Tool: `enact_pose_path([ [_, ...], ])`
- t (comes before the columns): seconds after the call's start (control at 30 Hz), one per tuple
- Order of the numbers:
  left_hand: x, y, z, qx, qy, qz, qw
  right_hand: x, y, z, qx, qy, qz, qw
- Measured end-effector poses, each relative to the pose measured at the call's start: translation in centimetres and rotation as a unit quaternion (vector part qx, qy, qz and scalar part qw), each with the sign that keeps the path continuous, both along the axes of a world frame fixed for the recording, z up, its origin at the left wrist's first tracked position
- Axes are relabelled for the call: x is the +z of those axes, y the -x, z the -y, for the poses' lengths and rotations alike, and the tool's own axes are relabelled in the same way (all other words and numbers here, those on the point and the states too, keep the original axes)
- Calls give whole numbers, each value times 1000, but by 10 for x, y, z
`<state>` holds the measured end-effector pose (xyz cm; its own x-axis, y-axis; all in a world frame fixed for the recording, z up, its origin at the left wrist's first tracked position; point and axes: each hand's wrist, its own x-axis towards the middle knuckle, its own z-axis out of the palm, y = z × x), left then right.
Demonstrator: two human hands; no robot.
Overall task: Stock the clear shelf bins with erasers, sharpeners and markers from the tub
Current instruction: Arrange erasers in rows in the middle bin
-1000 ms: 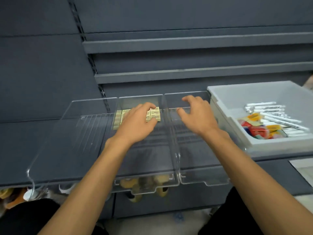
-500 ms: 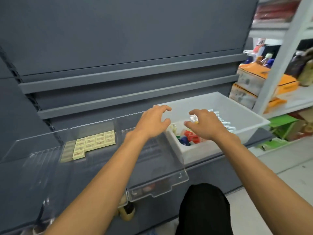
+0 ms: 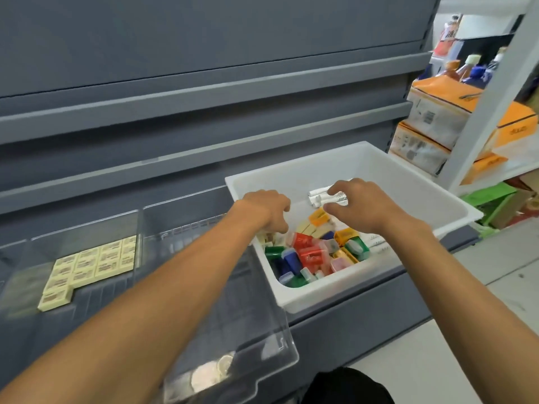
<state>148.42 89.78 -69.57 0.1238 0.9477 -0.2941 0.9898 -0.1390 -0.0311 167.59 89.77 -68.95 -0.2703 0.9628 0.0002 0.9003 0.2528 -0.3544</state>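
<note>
A white tub (image 3: 344, 300) stands on the grey shelf and holds several coloured sharpeners (image 3: 309, 255), cream erasers (image 3: 306, 228) and white markers (image 3: 319, 196). My left hand (image 3: 267, 211) reaches down at the tub's left wall, fingertips among erasers there; whether it grips one is hidden. My right hand (image 3: 361, 205) hovers over the tub's middle, fingers loosely curled, holding nothing. To the left, a clear bin (image 3: 137, 225) holds rows of erasers (image 3: 90, 265). The clear bin (image 3: 248, 316) beside the tub lies under my left forearm.
Grey shelf rails and back panel (image 3: 204, 83) rise behind the bins. A white rack at the right carries orange-and-white boxes (image 3: 437, 121) and bottles (image 3: 466, 68). Tape rolls (image 3: 210, 374) show through the bin's front. A green stool (image 3: 490, 199) is beyond the tub.
Both hands moved right from the clear bins to the tub, and my view turned with them. The left hand has dropped in by the tub's left wall.
</note>
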Motion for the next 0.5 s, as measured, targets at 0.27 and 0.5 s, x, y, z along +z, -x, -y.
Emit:
enact_pose_path([
  [0.27,-23,2,-34,14,151,-61,987,-20,6,-22,59,52,32,996],
  [0.5,-29,5,-41,13,164,-57,985,-26,8,-17,96,35,23,994],
])
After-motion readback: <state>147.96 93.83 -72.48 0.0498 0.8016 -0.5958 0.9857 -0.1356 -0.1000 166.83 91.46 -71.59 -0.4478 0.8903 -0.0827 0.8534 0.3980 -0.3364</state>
